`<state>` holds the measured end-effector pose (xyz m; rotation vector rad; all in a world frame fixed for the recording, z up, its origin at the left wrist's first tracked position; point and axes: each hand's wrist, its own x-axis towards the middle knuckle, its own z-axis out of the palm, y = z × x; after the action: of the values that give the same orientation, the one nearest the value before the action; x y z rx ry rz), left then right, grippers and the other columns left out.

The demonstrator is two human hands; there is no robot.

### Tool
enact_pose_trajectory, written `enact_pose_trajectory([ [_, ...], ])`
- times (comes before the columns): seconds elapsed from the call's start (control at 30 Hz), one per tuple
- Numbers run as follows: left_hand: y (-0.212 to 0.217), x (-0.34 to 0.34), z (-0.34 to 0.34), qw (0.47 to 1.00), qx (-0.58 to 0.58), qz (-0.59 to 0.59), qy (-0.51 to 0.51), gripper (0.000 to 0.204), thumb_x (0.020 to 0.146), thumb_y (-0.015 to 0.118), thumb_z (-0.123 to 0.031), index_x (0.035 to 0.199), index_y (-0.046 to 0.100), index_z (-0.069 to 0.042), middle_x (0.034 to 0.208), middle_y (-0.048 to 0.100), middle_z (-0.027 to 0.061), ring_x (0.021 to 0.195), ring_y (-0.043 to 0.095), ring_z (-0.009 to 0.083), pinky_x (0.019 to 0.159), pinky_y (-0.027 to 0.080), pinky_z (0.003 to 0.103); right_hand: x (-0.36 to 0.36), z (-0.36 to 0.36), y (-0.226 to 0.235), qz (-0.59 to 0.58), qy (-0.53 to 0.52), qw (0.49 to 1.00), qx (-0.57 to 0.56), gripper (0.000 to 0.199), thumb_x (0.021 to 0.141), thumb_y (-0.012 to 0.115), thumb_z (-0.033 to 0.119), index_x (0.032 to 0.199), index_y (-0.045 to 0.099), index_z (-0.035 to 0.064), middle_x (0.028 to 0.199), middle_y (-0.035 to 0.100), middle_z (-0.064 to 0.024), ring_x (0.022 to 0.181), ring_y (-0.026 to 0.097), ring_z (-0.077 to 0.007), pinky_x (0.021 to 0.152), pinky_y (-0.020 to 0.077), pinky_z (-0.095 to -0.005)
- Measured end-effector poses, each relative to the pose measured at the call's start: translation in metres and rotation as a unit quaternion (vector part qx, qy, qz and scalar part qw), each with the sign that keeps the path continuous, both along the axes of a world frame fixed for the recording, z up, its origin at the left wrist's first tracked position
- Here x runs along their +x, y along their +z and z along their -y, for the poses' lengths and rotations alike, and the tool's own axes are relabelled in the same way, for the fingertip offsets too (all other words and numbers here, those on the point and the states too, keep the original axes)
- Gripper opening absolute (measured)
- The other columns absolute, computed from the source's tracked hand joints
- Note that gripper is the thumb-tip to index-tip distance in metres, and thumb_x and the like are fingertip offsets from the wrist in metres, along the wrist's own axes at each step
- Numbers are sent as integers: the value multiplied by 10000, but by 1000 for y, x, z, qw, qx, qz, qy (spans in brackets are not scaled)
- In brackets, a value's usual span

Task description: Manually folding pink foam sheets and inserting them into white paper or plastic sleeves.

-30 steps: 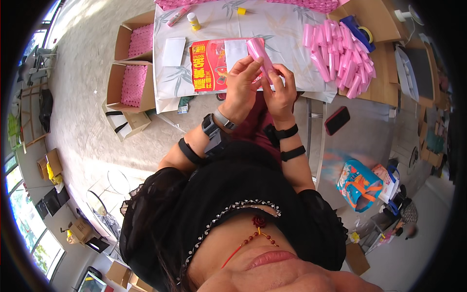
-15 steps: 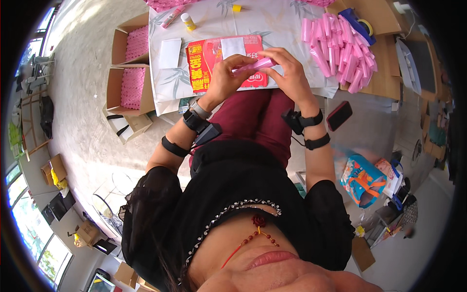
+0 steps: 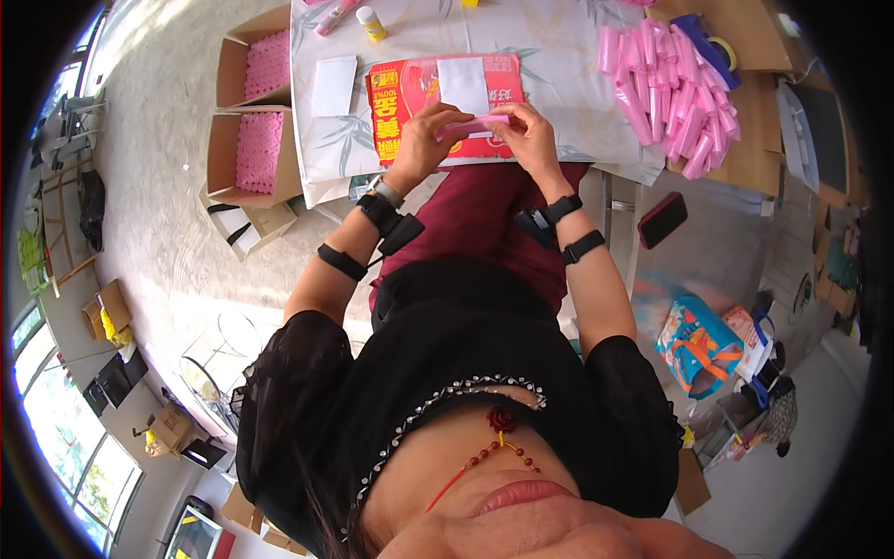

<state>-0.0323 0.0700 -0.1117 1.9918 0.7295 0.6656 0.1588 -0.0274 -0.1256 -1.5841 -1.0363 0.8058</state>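
Observation:
Between my two hands a pink rolled tube [image 3: 477,125] lies nearly level, just above the near part of a red and yellow printed sheet [image 3: 399,93]. My left hand [image 3: 419,142] pinches its left end. At the other end, the thumb and fingers of my right hand [image 3: 528,140] are closed on it. A white paper [image 3: 463,82] rests on the printed sheet just beyond the tube. To the left, on the tablecloth, is another white paper stack [image 3: 334,87]. A glue stick with a yellow base [image 3: 371,24] stands behind it, near a pink tube-shaped stick [image 3: 335,17].
A pile of pink rolled tubes [image 3: 666,93] lies at the right, against a blue tape dispenser [image 3: 706,51]. Left of the table stand cardboard boxes [image 3: 219,158] filled with pink pieces. A phone [image 3: 662,220] and a blue bag [image 3: 697,347] are at the right.
The pink tube has turned from a tilt to nearly level. My right hand has come lower and inward, its fingers now closer round the tube's end. The view has shifted slightly.

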Motion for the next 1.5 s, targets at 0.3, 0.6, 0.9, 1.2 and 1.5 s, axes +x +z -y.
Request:
enact_pose_trajectory([
  [0.3, -37, 7, -17, 999, -8, -40, 6, 281, 782, 800, -85, 1061, 784, -112, 1015, 706, 102, 934, 692, 317, 832, 557, 399, 2, -9, -22, 161, 2, 987, -10, 199, 820, 822, 126, 989, 739, 63, 925, 703, -68, 818, 664, -219, 726, 544, -335],
  [0.6, -42, 15, -34, 995, 37, -93, -27, 242, 750, 819, -125, 990, 797, -106, 957, 719, 109, 945, 666, 313, 862, 538, 416, 12, -14, -31, 272, 44, 960, 53, 168, 833, 775, 87, 997, 744, 72, 985, 698, -74, 962, 641, -286, 850, 540, -387],
  [0.9, -37, 17, -38, 995, -22, -93, -33, 221, 764, 825, -151, 966, 788, -70, 946, 726, 124, 914, 687, 320, 821, 549, 411, 17, -19, -30, 253, 100, 960, 66, 159, 855, 712, 21, 1008, 730, 55, 995, 674, -86, 982, 657, -314, 850, 544, -402],
  [1.2, -19, -6, 8, 939, 284, -188, -53, 295, 819, 765, -181, 1084, 655, -111, 1064, 624, 59, 1042, 582, 266, 900, 451, 426, 16, -20, -32, 215, 103, 971, 31, 149, 862, 706, 29, 1010, 720, 43, 1002, 669, -92, 967, 654, -321, 841, 544, -401],
  [1.5, -34, 15, 9, 888, 382, -240, -88, 305, 805, 693, -166, 1096, 637, -96, 1044, 587, 62, 1018, 566, 256, 855, 435, 413, 17, -23, -32, 228, 110, 967, 38, 155, 860, 699, 33, 1014, 713, 35, 1027, 674, -108, 978, 651, -330, 867, 534, -404],
])
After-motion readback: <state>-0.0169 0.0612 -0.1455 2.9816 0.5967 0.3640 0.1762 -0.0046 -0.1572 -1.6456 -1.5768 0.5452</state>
